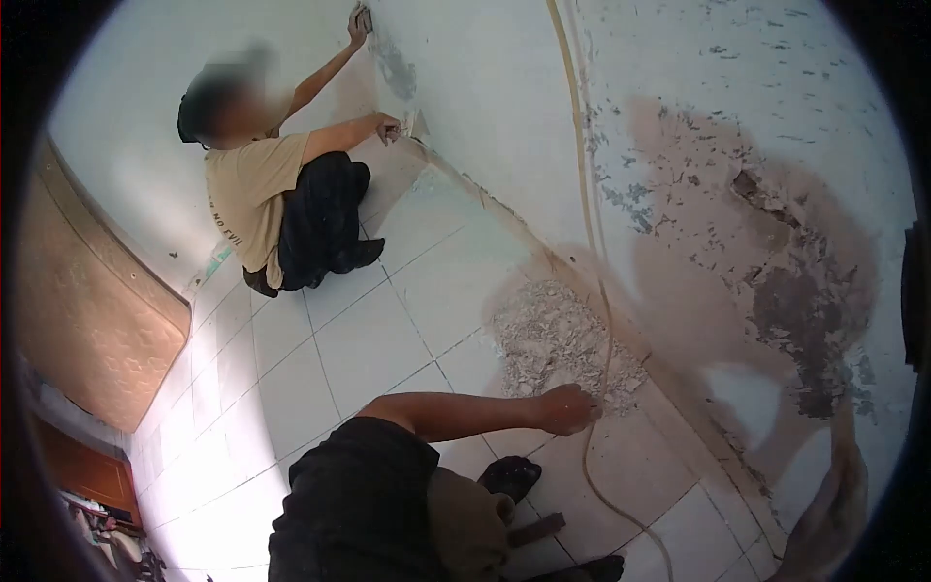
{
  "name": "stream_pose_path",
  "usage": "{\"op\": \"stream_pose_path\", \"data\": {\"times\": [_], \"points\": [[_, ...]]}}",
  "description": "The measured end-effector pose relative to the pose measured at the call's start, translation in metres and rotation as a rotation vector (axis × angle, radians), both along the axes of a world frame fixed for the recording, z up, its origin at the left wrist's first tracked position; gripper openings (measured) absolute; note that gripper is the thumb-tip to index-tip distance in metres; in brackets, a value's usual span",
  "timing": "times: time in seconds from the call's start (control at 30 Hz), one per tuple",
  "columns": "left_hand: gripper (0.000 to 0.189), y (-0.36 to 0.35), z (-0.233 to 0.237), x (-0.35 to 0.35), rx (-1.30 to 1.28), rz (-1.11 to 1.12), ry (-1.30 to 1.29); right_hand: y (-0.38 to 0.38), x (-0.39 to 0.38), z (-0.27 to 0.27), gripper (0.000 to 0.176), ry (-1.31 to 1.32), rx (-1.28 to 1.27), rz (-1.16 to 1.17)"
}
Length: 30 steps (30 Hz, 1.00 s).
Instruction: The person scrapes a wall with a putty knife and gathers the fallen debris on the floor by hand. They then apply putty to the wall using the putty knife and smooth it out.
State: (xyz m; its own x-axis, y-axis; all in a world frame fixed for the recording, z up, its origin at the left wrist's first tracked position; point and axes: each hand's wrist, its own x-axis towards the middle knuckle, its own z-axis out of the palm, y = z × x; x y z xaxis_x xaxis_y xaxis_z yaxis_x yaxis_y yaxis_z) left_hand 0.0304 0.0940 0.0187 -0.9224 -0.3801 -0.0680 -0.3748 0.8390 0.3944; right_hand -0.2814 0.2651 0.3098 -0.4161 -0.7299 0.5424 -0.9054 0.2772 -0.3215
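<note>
I record the left hand (567, 409) at lower centre, fingers curled shut. It rests at the near edge of the plaster debris pile (548, 335) on the floor tiles (369, 339), beside the cable (603, 320). The right hand (842, 466), at lower right against the peeling wall (776, 194), is blurred, so I cannot tell how its fingers stand.

The white tiled floor (369, 349) carries a pile of plaster flakes (558, 339) at its right edge; a pale cable (590, 466) trails over pile and tiles, and a small wooden block (535, 530) lies nearby.
</note>
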Motion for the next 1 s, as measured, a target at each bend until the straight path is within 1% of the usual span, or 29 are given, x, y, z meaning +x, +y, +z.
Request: {"op": "stream_pose_path", "data": {"times": [0.03, 0.07, 0.13, 0.2, 0.27, 0.3, 0.33, 0.37, 0.4, 0.43, 0.47, 0.5, 0.53, 0.57, 0.6, 0.63, 0.7, 0.73, 0.77, 0.8, 0.83, 0.9, 0.93, 1.0], "points": [[0.021, 0.000, 0.003, -0.002, 0.016, -0.005, 0.037, -0.019, 0.006, -0.001, 0.023, -0.089, -0.087, 0.246], [0.021, 0.000, 0.005, -0.004, 0.002, -0.017, 0.039, -0.026, 0.004, -0.017, 0.023, -0.084, -0.101, 0.235], [0.024, 0.000, 0.009, -0.007, -0.051, 0.012, 0.044, -0.043, -0.013, -0.057, 0.020, -0.035, -0.097, 0.339], [0.026, -0.005, 0.009, -0.006, -0.075, 0.015, 0.024, -0.028, -0.016, -0.099, 0.014, 0.080, 0.163, 0.268], [0.029, -0.009, 0.000, -0.004, -0.076, 0.006, -0.074, -0.020, -0.013, -0.155, 0.011, -0.052, 0.209, 0.421], [0.031, -0.014, -0.003, -0.005, -0.087, -0.014, -0.140, -0.017, -0.004, -0.162, 0.012, -0.087, 0.211, 0.481], [0.033, -0.014, -0.007, -0.002, -0.090, 0.010, -0.076, -0.011, 0.005, -0.171, 0.012, -0.128, 0.213, 0.526], [0.034, -0.014, -0.009, 0.001, -0.083, 0.014, -0.017, -0.007, 0.006, -0.175, 0.014, -0.129, 0.320, 0.518], [0.028, -0.012, 0.003, 0.000, -0.074, 0.010, 0.104, -0.007, 0.007, -0.170, 0.017, -0.103, 0.400, 0.484], [0.023, -0.010, 0.016, -0.001, -0.053, 0.008, 0.217, -0.011, 0.002, -0.159, 0.021, -0.003, 0.516, 0.389], [0.023, -0.001, 0.035, -0.004, -0.064, 0.043, 0.142, -0.009, 0.000, -0.130, 0.022, -0.048, 0.309, 0.386], [0.023, 0.000, 0.051, -0.007, -0.092, 0.097, 0.071, -0.009, -0.011, -0.110, 0.028, -0.062, 0.164, 0.378], [0.023, -0.003, 0.053, -0.009, -0.086, 0.036, 0.065, 0.001, -0.015, -0.067, 0.037, -0.034, 0.123, 0.306], [0.022, -0.003, 0.052, -0.006, -0.104, 0.070, 0.101, 0.012, -0.012, -0.023, 0.041, -0.119, -0.133, 0.268], [0.022, -0.002, 0.052, -0.003, -0.119, 0.120, 0.136, 0.020, -0.008, 0.007, 0.045, -0.196, -0.388, 0.240], [0.022, -0.002, 0.056, -0.002, -0.110, 0.109, 0.129, 0.024, -0.007, 0.016, 0.045, -0.201, -0.382, 0.227], [0.019, -0.002, 0.061, -0.005, -0.155, 0.129, 0.162, 0.022, -0.007, 0.028, 0.029, -0.128, -0.541, 0.316], [0.019, -0.002, 0.060, -0.007, -0.154, 0.129, 0.161, 0.009, -0.009, 0.012, 0.028, -0.047, -0.427, 0.369], [0.021, -0.003, 0.059, -0.010, -0.134, 0.165, 0.097, -0.011, -0.010, -0.019, 0.028, 0.034, -0.314, 0.417], [0.022, -0.002, 0.058, -0.011, -0.110, 0.200, 0.030, -0.031, -0.011, -0.061, 0.029, 0.007, -0.213, 0.391], [0.022, -0.002, 0.057, -0.013, -0.109, 0.196, 0.033, -0.046, -0.010, -0.097, 0.030, -0.014, -0.116, 0.365], [0.019, 0.000, 0.054, -0.020, -0.146, 0.184, 0.132, -0.046, 0.001, -0.130, 0.035, -0.071, 0.310, 0.343], [0.019, 0.000, 0.053, -0.023, -0.145, 0.192, 0.140, -0.039, 0.006, -0.135, 0.035, -0.061, 0.313, 0.350], [0.021, 0.006, 0.050, -0.021, -0.147, 0.209, 0.202, -0.030, 0.009, -0.143, 0.036, -0.025, 0.210, 0.414]]}}
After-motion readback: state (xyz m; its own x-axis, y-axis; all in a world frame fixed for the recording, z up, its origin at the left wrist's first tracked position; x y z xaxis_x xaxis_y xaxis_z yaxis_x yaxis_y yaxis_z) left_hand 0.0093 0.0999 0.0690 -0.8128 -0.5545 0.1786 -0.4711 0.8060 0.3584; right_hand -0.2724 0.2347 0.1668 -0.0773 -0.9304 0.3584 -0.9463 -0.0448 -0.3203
